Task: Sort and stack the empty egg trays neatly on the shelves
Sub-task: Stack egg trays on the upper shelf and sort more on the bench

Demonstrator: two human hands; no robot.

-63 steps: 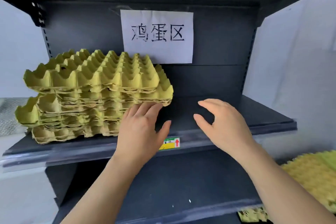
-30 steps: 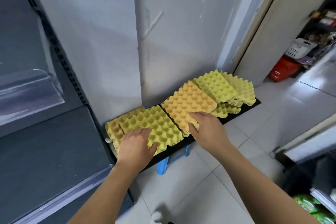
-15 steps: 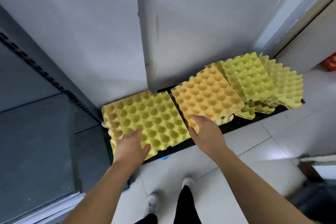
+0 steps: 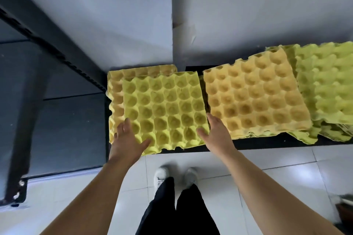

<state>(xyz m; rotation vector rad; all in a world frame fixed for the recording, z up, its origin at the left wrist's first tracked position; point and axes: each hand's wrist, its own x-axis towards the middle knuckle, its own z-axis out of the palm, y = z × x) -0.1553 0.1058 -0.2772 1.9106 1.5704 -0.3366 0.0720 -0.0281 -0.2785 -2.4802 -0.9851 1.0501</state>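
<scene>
A yellow-green egg tray lies cups-up on a low black platform, on top of an orange-yellow tray that sticks out at its left and far sides. My left hand rests on the tray's near left corner, fingers straight and spread, thumb on top. My right hand touches the near right corner, thumb on the tray and fingers along its right edge. To the right sit an orange tray stack and green trays.
The dark shelf unit stands to the left, its perforated upright running diagonally. A white wall with a corner rises behind the trays. My legs and white shoes stand on the white tiled floor below the platform.
I have turned from the shelf and its stacked trays down to the floor platform. My right hand has moved from the orange stack to the green tray's right corner; the view has come closer.
</scene>
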